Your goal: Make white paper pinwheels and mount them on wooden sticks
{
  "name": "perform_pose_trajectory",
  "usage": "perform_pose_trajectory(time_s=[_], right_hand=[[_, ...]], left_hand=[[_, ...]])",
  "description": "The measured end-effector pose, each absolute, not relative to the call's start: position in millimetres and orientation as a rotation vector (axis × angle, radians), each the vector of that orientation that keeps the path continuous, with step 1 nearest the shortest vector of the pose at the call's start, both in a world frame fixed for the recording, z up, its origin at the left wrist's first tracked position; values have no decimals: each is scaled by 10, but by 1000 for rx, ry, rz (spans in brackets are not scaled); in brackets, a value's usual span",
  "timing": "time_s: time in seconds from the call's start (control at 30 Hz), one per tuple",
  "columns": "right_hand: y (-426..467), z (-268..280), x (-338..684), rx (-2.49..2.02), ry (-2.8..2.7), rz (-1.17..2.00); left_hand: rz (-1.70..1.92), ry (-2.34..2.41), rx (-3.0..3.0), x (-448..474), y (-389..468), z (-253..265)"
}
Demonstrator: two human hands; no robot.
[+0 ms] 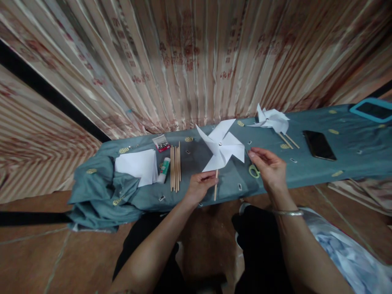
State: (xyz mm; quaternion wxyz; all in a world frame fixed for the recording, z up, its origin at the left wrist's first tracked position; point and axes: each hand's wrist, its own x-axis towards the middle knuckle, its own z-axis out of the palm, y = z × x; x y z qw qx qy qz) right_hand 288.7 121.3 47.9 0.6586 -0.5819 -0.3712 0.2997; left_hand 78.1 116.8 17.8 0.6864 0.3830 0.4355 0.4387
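A white paper pinwheel point(225, 150) with a silver pin at its centre stands upright on a wooden stick point(215, 192). My left hand point(200, 185) is closed around that stick, just below the blades. To the right of the pinwheel, my right hand point(269, 165) hovers with its fingers loosely bent and nothing visible in them. Its fingertips are close to the right blade, apart from it. Below those fingertips lies a yellow-green scissors handle point(254, 171), partly hidden by the hand. Other white pinwheels point(272, 120) on sticks rest farther back on the right.
A teal cloth point(196, 188) covers the narrow table. On the left are white paper sheets point(137, 163), a glue stick point(163, 170), several wooden sticks point(175, 167) and a small box of pins point(161, 143). A phone point(319, 145) and a blue-framed object point(372, 110) lie right. A plastic bag point(346, 249) stands below.
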Motion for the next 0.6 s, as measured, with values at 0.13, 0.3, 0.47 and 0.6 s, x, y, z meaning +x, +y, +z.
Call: perform_pose_trajectory(time_s=[0.13,0.3,0.47,0.6], right_hand=[[1222,464,2850,-1325,-854,754],[1232,464,2810,-1335,-823,808],[1239,416,2772,-1332,-841,859],[1228,418,2711,-1327,-832,926]], left_hand=[[966,978,863,791,1157,189],[982,990,844,783,1163,209],[994,999,829,784,1168,206],[999,1006,836,785,1171,203]])
